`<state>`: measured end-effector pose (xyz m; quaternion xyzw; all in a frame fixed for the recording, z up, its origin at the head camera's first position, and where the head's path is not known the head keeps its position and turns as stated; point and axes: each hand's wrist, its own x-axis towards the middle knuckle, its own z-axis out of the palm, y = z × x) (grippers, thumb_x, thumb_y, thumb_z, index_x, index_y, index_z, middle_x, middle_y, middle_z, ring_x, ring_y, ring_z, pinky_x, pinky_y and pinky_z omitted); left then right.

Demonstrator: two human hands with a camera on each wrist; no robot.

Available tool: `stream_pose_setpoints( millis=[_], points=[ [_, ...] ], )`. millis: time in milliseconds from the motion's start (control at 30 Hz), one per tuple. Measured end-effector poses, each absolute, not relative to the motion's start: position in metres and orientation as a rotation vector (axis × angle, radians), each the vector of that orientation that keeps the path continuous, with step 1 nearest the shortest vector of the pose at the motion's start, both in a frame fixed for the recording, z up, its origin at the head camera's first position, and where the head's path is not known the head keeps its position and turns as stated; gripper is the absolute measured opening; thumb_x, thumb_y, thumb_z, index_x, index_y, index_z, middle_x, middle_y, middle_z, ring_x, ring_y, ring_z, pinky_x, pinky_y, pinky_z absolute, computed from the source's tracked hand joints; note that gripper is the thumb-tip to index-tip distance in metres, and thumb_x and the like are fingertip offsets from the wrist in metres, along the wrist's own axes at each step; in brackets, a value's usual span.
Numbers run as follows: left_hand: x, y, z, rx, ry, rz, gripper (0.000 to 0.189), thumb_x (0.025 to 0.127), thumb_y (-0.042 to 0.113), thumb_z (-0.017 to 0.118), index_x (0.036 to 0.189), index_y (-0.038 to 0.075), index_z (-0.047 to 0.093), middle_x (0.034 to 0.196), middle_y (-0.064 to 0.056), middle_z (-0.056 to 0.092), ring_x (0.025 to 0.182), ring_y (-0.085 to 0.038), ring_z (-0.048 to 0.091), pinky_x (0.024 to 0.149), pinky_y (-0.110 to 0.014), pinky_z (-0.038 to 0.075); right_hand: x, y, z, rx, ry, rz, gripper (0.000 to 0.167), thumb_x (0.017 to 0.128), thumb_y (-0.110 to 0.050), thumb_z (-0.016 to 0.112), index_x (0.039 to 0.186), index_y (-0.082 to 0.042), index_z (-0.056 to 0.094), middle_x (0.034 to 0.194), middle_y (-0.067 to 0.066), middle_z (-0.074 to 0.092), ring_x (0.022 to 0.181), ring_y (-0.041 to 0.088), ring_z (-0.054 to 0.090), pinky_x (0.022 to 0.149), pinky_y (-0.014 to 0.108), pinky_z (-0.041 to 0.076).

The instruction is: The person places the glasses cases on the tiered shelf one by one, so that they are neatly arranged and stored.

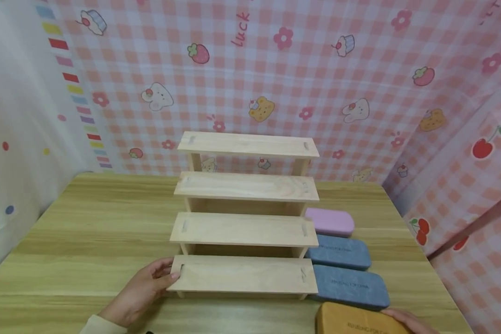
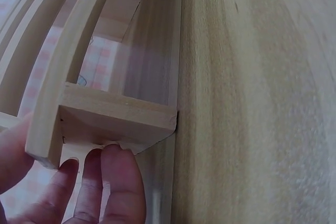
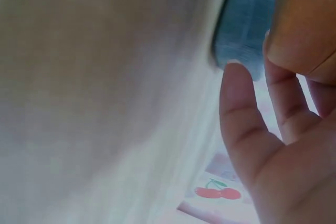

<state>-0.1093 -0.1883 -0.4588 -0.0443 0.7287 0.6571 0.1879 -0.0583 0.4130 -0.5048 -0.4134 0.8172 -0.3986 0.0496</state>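
Right hand (image 1: 408, 319) holds the yellow case (image 1: 356, 321) (printed "REFUELING FOR…")

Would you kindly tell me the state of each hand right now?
Left hand: holding the lowest wooden step at its left end.
Right hand: touching the yellow case; whether it grips cannot be told.
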Motion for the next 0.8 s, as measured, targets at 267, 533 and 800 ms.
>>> stream_pose_setpoints(
  millis=[267, 533, 800],
  points=[
    [-0.109, -0.188, -0.458, -0.173, 2.028, 1.864, 0.061, 0.096, 0.01, 0.059, 0.14, -0.016, 0.028, 0.126, -0.023, 0.052, 0.096, -0.017, 0.06, 0.081, -0.031, 0.051, -0.055, 0.42, -0.479, -0.732, 1.937, -1.6, 0.058, 0.1, -0.004, 0.039, 0.145, -0.041, 0.037, 0.139, -0.025, 0.039, 0.121, -0.008, 0.038, 0.088, 0.017, 0.039],
    [-0.108, -0.186, -0.458, -0.209, 2.051, 1.867, 0.057, 0.095, 0.007, 0.059, 0.139, -0.016, 0.031, 0.127, -0.025, 0.052, 0.096, -0.018, 0.06, 0.079, -0.03, 0.051, -0.059, 0.395, -0.441, -0.44, 2.139, -1.561, 0.059, 0.094, -0.014, 0.062, 0.144, -0.037, 0.039, 0.131, -0.025, 0.043, 0.11, -0.001, 0.048, 0.082, 0.021, 0.046],
    [-0.109, -0.186, -0.46, -0.219, 2.065, 1.875, 0.056, 0.094, 0.005, 0.059, 0.138, -0.016, 0.033, 0.129, -0.027, 0.051, 0.098, -0.018, 0.06, 0.08, -0.03, 0.052, -0.07, 0.352, -0.397, -0.48, 2.733, -1.24, 0.077, 0.07, -0.001, 0.082, 0.138, -0.013, 0.048, 0.119, -0.024, 0.052, 0.09, 0.001, 0.052, 0.068, 0.018, 0.045]
  ],
)
